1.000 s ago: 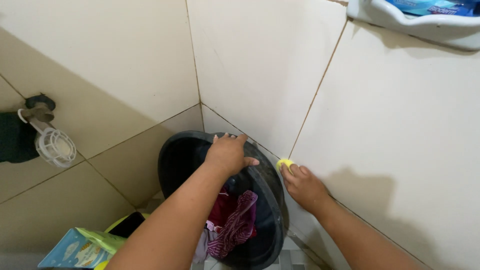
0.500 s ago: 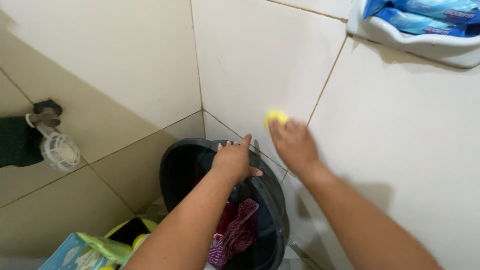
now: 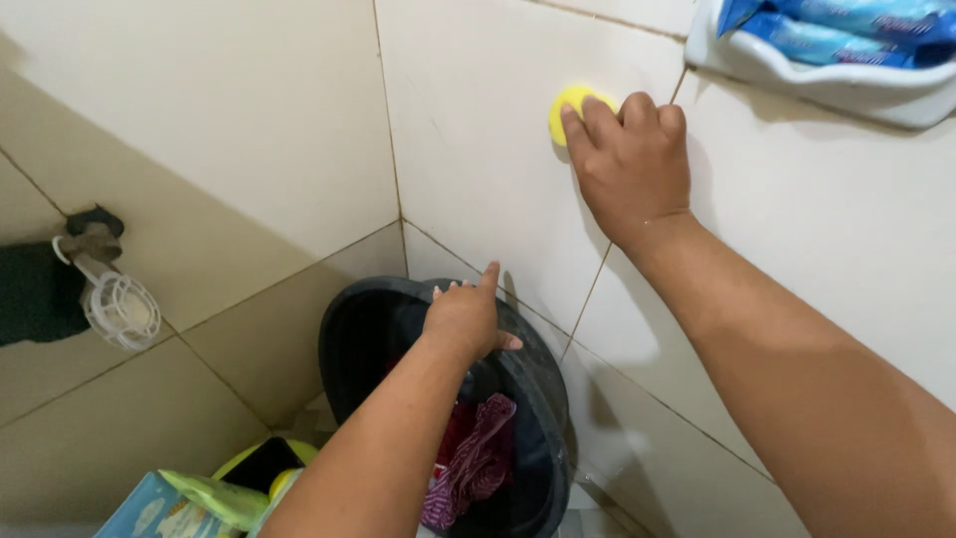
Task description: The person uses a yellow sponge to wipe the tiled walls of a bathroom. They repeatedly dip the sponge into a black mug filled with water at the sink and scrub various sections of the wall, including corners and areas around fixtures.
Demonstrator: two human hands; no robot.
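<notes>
The right hand (image 3: 629, 159) has climbed up the tiled wall (image 3: 478, 130) since a second ago, from low beside the black bucket (image 3: 538, 399) to well above it, its fingers closed on a yellow sponge (image 3: 570, 108) pressed against the tile. So the rubbing now covers the upper tile. The left hand (image 3: 466, 319) stays spread on the bucket rim, holding nothing. Above the bucket, a white wall shelf (image 3: 797, 70) limits the room upward; leftward the tile is free.
</notes>
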